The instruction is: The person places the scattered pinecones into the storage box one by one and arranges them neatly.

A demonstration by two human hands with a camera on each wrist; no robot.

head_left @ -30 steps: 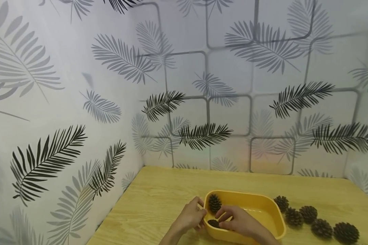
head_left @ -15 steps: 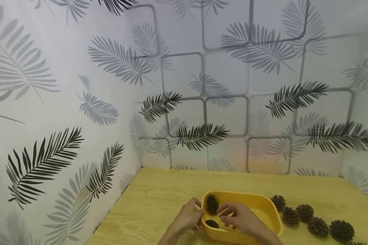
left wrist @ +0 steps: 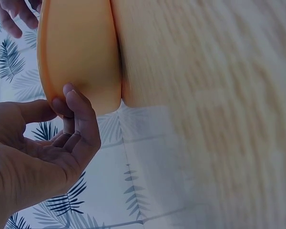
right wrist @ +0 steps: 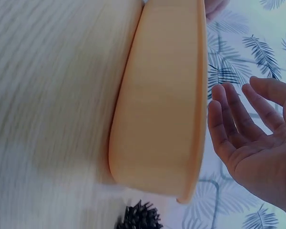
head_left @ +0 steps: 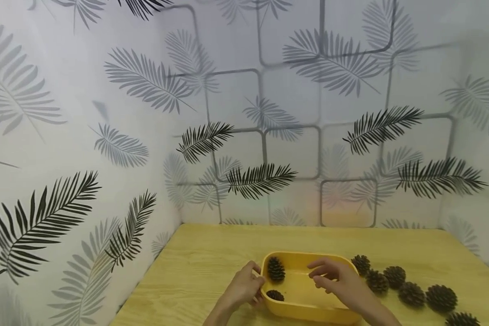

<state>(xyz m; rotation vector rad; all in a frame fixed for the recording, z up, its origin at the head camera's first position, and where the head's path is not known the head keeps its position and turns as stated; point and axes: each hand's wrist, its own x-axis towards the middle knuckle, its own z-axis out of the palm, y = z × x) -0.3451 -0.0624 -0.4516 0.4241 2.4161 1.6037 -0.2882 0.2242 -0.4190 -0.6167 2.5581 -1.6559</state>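
Yellow tub (head_left: pixel 305 311), one; pinecones (head_left: pixel 441 298), eight

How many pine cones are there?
8. Inside the yellow tub, two: far-left cone and near-left cone. Right of it, six cones on the table, one cut by the frame. More may be hidden.

The yellow, oblong tub (head_left: pixel 305 311) sits upright, its left rim pinched by the left hand (head_left: pixel 244 285). Just inside that grip lie two dark brown cones (head_left: pixel 275 270), apart, the nearer half hidden by the wall. Well right of the grip, outside the tub, six more stretch in a loose slanting line.
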